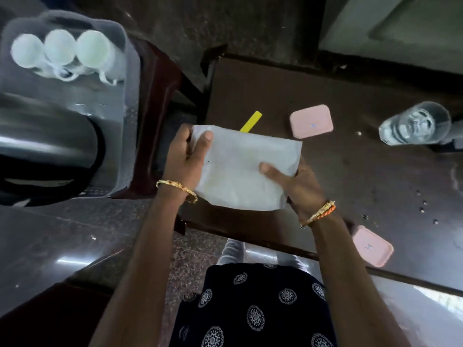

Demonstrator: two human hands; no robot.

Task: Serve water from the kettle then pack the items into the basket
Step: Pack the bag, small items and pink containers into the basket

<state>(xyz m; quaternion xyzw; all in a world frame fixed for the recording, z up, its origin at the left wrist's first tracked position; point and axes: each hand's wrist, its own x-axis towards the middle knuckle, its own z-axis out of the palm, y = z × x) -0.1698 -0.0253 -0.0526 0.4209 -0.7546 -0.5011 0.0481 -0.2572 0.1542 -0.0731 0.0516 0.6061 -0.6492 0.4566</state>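
Both hands hold a white folded cloth (246, 169) above the near edge of the dark table (350, 186). My left hand (186, 159) grips its upper left corner, and my right hand (290, 181) pinches its right side. At the left, a translucent grey basket (130, 96) holds three white cups (60, 50) and a steel kettle (45, 144) with a black handle. A glass of water (416, 123) stands at the table's right. A yellow strip (251, 121) pokes out from behind the cloth.
Two pink rectangular lids or trays lie on the table, one (312, 123) beyond the cloth, one (373, 246) near the front edge. Water drops dot the right side. The basket rests on a dark red stool (160, 101). Stone floor lies below.
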